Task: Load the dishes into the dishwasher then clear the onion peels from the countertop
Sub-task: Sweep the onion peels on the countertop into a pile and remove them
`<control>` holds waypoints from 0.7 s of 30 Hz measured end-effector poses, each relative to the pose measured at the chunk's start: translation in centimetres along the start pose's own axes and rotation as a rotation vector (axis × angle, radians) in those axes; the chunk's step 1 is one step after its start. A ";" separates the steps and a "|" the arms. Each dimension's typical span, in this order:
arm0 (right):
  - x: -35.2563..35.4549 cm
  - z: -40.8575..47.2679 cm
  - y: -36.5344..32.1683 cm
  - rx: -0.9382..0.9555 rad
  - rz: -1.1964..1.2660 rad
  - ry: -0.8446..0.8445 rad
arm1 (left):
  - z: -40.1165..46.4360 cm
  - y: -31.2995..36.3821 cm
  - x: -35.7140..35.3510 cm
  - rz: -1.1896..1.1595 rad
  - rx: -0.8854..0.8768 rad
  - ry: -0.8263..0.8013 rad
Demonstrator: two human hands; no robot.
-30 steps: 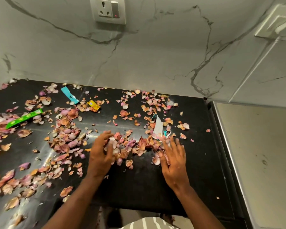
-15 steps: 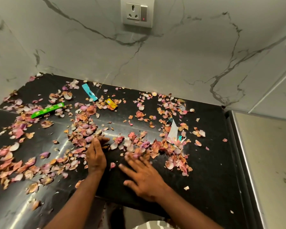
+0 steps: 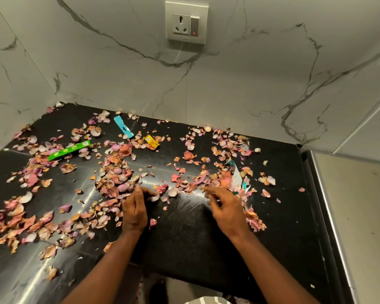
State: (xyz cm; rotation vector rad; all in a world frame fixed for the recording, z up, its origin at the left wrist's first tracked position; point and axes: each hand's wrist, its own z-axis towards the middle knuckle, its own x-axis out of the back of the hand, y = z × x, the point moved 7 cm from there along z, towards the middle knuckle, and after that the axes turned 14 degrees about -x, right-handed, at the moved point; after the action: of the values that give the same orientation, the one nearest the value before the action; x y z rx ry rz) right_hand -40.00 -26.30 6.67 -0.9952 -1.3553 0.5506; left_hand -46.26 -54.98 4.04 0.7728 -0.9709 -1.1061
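now i see dry, curled onion peels [image 3: 116, 183] on the glossy black surface [image 3: 184, 238]; my left hand [image 3: 134, 210] cupped on edge, right hand [image 3: 226, 210] loosely curled, both grasping nothing.

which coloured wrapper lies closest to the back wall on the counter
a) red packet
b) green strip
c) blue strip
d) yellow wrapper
c: the blue strip lies just in front of the marble wall, farther back than the yellow wrapper and the green strip; no red packet shows.
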 end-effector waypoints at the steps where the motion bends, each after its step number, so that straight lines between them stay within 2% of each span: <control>1: -1.2 -0.7 0.2 0.059 -0.089 -0.042 | -0.1 0.1 -0.2 -0.012 -0.023 -0.022; 3: -4.1 -2.2 1.2 0.181 -0.346 -0.112 | -0.5 0.9 -0.7 -0.005 -0.090 -0.097; 5: -5.5 -3.0 2.4 0.276 -0.519 -0.094 | -1.1 2.3 -1.6 0.027 -0.178 -0.194; 7: -5.5 -2.9 3.0 0.274 -0.523 -0.082 | -1.7 3.6 -2.1 0.061 -0.265 -0.274; 9: -5.3 -2.8 3.1 0.256 -0.487 -0.089 | -2.1 3.5 -1.7 0.232 -0.327 -0.285; 10: -5.3 -2.7 3.0 0.250 -0.472 -0.088 | -2.0 2.7 -1.1 0.416 -0.308 -0.265; 11: -5.3 -2.7 3.0 0.247 -0.462 -0.082 | -1.9 1.3 -0.3 0.622 -0.200 -0.243; 12: -5.2 -2.6 3.1 0.245 -0.450 -0.073 | -1.9 -0.3 0.6 0.783 -0.015 -0.244; 14: -5.3 -2.5 3.2 0.236 -0.438 -0.062 | -2.9 -2.4 1.7 0.917 0.309 -0.292; 15: -5.3 -2.5 3.2 0.233 -0.432 -0.059 | -3.2 -2.6 1.3 0.945 0.334 -0.335; 18: -5.2 -2.4 3.0 0.240 -0.416 -0.050 | -3.3 -1.8 -2.4 0.985 0.237 -0.489; 21: -5.3 -2.5 3.0 0.240 -0.413 -0.054 | -2.8 -0.4 -6.1 0.951 0.215 -0.540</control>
State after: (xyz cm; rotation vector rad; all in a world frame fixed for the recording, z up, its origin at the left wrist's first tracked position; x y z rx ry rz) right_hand -37.97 -29.78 1.53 -0.4893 -1.4540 0.4153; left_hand -44.73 -49.10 1.11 0.0898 -1.6919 -0.3565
